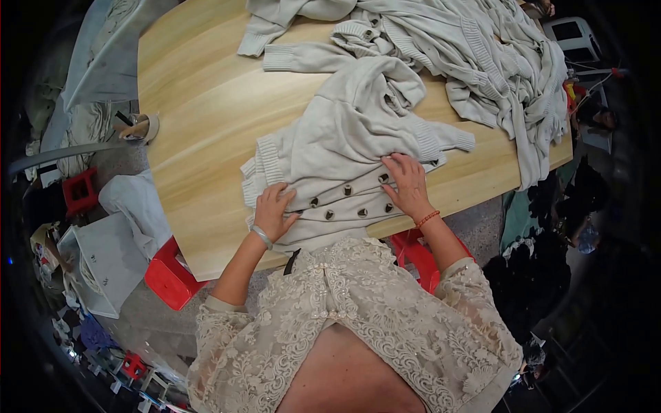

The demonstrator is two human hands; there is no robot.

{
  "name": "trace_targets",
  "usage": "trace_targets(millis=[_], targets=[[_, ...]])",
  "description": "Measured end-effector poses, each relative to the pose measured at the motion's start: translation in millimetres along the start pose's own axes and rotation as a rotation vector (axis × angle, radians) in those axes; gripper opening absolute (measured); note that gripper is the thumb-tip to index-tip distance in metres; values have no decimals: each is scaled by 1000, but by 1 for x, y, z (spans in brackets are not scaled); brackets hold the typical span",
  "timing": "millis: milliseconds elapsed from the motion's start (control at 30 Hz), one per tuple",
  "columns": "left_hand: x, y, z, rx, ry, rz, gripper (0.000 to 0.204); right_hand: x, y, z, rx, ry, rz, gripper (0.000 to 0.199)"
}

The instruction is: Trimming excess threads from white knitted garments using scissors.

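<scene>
A light grey knit cardigan (323, 144) lies spread on the wooden table, its front edge near my body. Two rows of dark toggle-like buttons (348, 190) run along it between my hands. My left hand (274, 212) rests on the cardigan beside its ribbed hem (267, 160), fingers spread. Over the other end of the button rows lies my right hand (407, 184), its fingers stretched out on the fabric near a ribbed cuff (451, 139). Neither hand lifts the cloth.
A heap of similar grey knitwear (475, 55) covers the table's far right and hangs over its edge. A tape roll (153, 128) sits at the left edge of the wooden table (200, 89). Red stools (171, 275) and a grey bin (107, 258) stand below.
</scene>
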State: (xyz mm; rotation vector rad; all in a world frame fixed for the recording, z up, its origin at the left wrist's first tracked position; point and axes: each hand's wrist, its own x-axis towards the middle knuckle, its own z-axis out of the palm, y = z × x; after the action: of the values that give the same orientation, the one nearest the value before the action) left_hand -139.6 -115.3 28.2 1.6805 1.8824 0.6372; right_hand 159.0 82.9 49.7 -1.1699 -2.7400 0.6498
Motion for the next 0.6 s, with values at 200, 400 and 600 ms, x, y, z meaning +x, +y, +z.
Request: trace_targets(millis=[200,400,600], targets=[[-6,-12,16,329,52,94,54,11,13,7,-182,59,-148,63],[-4,-17,10,417,67,159,47,24,33,-1,-159,86,-311,51],[8,-12,7,61,166,-17,42,10,46,3,-247,150,-283,44]])
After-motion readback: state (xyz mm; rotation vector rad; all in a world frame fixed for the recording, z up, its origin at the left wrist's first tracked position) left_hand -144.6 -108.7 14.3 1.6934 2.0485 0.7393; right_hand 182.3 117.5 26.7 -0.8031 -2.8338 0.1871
